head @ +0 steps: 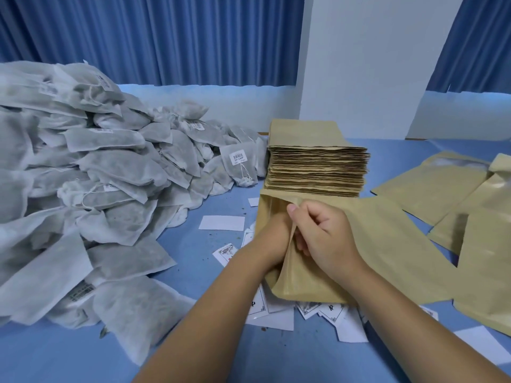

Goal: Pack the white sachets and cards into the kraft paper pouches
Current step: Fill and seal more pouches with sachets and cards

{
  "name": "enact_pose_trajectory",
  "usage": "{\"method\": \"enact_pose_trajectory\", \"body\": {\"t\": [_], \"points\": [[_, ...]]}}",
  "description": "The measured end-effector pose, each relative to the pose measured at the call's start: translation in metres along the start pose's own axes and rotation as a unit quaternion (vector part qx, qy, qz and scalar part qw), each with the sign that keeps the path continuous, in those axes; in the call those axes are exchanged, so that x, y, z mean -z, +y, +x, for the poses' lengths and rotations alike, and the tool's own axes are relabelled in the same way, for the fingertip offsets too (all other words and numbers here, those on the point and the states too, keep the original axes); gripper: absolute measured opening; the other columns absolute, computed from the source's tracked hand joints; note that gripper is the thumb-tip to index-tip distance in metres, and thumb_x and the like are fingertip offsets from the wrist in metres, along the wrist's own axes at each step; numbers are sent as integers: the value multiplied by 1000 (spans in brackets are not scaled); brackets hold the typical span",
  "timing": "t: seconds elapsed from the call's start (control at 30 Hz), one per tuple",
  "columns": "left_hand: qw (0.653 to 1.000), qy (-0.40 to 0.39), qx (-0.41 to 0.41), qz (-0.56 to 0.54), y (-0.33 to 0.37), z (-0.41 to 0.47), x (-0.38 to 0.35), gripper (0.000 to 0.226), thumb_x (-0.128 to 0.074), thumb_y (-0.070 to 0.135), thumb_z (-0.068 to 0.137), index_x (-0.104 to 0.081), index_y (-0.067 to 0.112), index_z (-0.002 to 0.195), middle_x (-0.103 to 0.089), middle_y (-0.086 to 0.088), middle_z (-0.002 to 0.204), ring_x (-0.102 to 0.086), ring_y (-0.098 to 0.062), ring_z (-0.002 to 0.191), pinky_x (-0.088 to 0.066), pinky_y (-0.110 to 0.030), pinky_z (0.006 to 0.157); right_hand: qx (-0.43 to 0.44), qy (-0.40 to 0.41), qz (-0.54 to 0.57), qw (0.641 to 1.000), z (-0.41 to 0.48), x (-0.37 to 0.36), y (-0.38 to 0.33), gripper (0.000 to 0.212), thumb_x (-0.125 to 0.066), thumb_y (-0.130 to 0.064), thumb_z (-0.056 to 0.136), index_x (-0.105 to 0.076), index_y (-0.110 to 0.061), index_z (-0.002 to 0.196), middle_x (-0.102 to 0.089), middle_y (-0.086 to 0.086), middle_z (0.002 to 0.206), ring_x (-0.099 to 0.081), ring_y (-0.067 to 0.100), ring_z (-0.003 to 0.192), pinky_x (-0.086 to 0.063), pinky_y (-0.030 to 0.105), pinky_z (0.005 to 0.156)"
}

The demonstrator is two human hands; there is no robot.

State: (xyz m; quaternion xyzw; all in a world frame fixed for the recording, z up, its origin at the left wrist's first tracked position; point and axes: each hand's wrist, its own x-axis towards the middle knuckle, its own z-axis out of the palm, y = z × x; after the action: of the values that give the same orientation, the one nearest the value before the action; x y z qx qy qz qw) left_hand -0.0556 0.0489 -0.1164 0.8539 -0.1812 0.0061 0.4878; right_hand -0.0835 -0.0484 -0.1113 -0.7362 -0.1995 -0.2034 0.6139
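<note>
Kraft pouch [387,250] mouth pinched by right hand [323,236]; left hand [272,240] inside, grip hidden, cannot tell.

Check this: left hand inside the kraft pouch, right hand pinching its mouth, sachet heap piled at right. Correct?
No. The head view shows the sachet heap piled at left; left hand, right hand and kraft pouch are as noted.
</note>
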Motion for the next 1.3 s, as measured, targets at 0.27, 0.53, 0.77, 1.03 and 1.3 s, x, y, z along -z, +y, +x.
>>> {"method": "enact_pose_trajectory", "body": {"t": [0.27, 0.53, 0.77, 1.03, 1.3], "points": [[973, 112, -123, 162, -3, 5, 44, 17, -57, 18, 88, -62, 18, 72, -56, 9, 71, -52, -14, 71, -44, -31, 66, -21, 29, -36, 999, 8, 7, 14, 45, -57, -15, 97, -45, -6, 54, -48, 0, 40, -44, 12, 42, -37, 21, 52], [918, 304, 215, -136, -56, 17, 83, 12, -53, 14, 86, -55, 17, 75, -52, -5, 72, -46, -18, 68, -36, -28, 62, -57, 3, -72, 996, 14, 1, 26, 47, -57, -21, 97, -46, -7, 54, -52, 2, 43, -44, 10, 40, -40, 23, 52], [768, 468, 234, -369, -69, 14, 96, 40, -38, -1, 91, -57, 21, 119, -54, -5, 87, -37, -12, 54, -32, -21, 49, -60, -12, -133, 989, 23, -20, 36, 44, -57, -30, 96, -49, -7, 59, -57, 1, 46, -48, 11, 43, -46, 38, 60], [765, 511, 259, -294, -65, 16, 99, 45, -43, 3, 92, -59, 24, 128, -29, -9, 142, -53, -23, 91, -53, -30, 88, -78, -40, -157, 984, 24, -19, 36, 44, -56, -30, 97, -48, -6, 61, -58, -1, 47, -46, 6, 40, -46, 37, 59], [803, 460, 220, -309, -71, 16, 106, 49, -49, 6, 89, -56, 22, 135, -60, 2, 113, -48, -3, 64, -47, -6, 58, -86, -63, -226, 968, 25, -22, 33, 43, -53, -35, 96, -52, -7, 64, -62, 6, 57, -56, 23, 57, -49, 42, 65]]}}
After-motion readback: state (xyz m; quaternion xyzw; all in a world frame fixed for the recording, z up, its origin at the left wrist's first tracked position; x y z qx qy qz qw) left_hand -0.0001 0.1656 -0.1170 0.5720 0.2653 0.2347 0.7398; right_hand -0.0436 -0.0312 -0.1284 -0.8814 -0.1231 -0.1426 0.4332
